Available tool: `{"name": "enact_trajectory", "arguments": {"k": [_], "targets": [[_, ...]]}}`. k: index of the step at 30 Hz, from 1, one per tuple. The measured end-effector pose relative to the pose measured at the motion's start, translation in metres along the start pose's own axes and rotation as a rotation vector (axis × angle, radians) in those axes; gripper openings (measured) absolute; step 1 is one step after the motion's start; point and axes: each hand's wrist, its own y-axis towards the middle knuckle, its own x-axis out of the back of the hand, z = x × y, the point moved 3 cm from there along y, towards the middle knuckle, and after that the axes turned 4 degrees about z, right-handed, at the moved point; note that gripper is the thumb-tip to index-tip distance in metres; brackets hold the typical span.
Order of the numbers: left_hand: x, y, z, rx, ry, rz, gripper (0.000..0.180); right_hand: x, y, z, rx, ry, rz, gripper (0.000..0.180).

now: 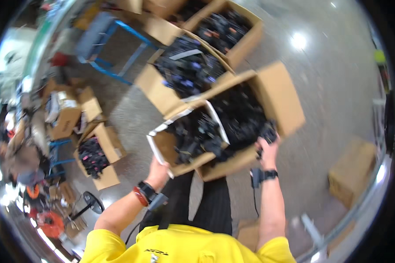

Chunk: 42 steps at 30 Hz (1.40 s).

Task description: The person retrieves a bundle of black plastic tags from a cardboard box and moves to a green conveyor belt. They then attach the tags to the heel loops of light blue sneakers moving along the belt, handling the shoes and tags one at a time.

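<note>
Okay, left hand gripping small box, right hand clutching black bunch.
Small box, 12 o'clock from shirt: thin card, likely bendy, weighted by black pieces inside; best held by the rim at its 7 o'clock, plus opposite. Black bunch, at big box's 4 o'clock: probably light, loose, hardly fragile; wrap fingers round its middle. Slipperiness: can't tell.

Dark lettering on the yellow shirt cannot be read.
</note>
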Motion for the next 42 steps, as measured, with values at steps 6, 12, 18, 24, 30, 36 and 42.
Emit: {"name": "enact_trajectory", "arguments": {"k": [6,12,18,24,30,36,42], "targets": [[-0.021,-0.002,-0.016,-0.125,-0.176,0.11,0.057,-0.071,-0.089,0.108,0.338,-0.285,0.321,0.062],[-0.04,-0.001,-0.016,-0.018,-0.304,0.244,0.057,-0.158,-0.156,0.105,0.727,-1.03,0.532,0.068],[0.015,0.017,0.031,0.124,-0.246,0.106,0.034,-0.08,-0.024,0.079,0.533,-0.689,0.049,0.047],[0.045,0.016,0.053,0.159,-0.335,0.13,0.034,-0.106,0.054,-0.006,-0.018,-1.321,0.45,0.114],[0.046,0.003,0.048,0.206,-0.369,0.044,0.037,-0.096,0.041,-0.046,0.469,-1.277,0.424,0.044],[0.047,0.014,0.064,0.23,-0.35,0.072,0.04,-0.04,0.049,-0.031,0.348,-0.804,0.382,0.038],[0.029,0.015,0.052,0.156,-0.264,0.082,0.04,-0.01,0.023,0.017,0.026,-0.607,0.409,0.05]]}}
